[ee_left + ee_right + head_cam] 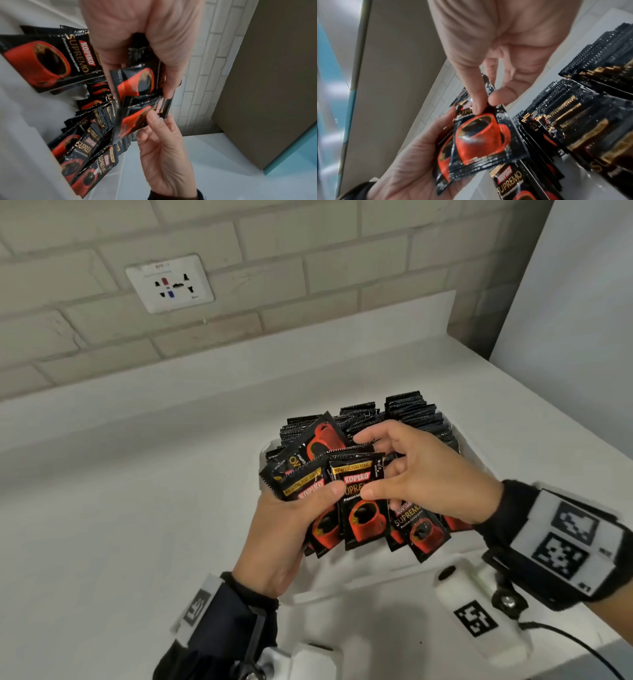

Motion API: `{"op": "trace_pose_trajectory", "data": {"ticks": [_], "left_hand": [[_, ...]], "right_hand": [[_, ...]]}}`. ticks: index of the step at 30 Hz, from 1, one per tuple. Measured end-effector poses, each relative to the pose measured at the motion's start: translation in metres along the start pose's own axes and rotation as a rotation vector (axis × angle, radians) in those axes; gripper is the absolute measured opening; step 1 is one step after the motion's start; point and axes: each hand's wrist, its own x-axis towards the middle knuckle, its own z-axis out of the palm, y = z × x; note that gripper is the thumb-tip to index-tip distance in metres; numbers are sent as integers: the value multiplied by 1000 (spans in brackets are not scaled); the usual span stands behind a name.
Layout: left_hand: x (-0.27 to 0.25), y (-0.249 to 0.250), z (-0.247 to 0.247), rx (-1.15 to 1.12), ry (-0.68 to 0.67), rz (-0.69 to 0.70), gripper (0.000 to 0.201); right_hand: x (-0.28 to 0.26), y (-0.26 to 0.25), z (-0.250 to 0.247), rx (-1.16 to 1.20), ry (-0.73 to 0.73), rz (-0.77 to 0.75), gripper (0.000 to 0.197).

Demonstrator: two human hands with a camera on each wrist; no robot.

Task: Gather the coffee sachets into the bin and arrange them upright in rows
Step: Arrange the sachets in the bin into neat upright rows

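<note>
The left hand grips a small fan of glossy black foil coffee sachets printed with a red cup, thumb across their fronts and fingers behind. The right hand pinches the front sachet of that fan near its top edge, thumb on the printed face, forefinger behind. The held sachets stand with their long axes roughly upright, serrated top seams pointing to the far side and fronts turned to the near side; the outer ones splay left and right. The fan sits just above the near end of the white plastic bin. In the bin's far part, more black sachets stand on edge in packed rows, with loose ones leaning at the near right. The bin rests on a white countertop.
</note>
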Motion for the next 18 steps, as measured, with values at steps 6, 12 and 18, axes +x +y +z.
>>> {"op": "trace_pose_trajectory", "data": {"ticks": [6, 12, 18], "left_hand": [[0, -1, 1, 90, 15, 33, 57], [-1, 11, -1, 108, 28, 68, 50], [2, 29, -11, 45, 123, 157, 37]], "right_hand": [[0, 2, 1, -57, -34, -27, 49], [6, -21, -13, -446, -11, -95, 50], [26, -42, -13, -524, -91, -151, 35]]}}
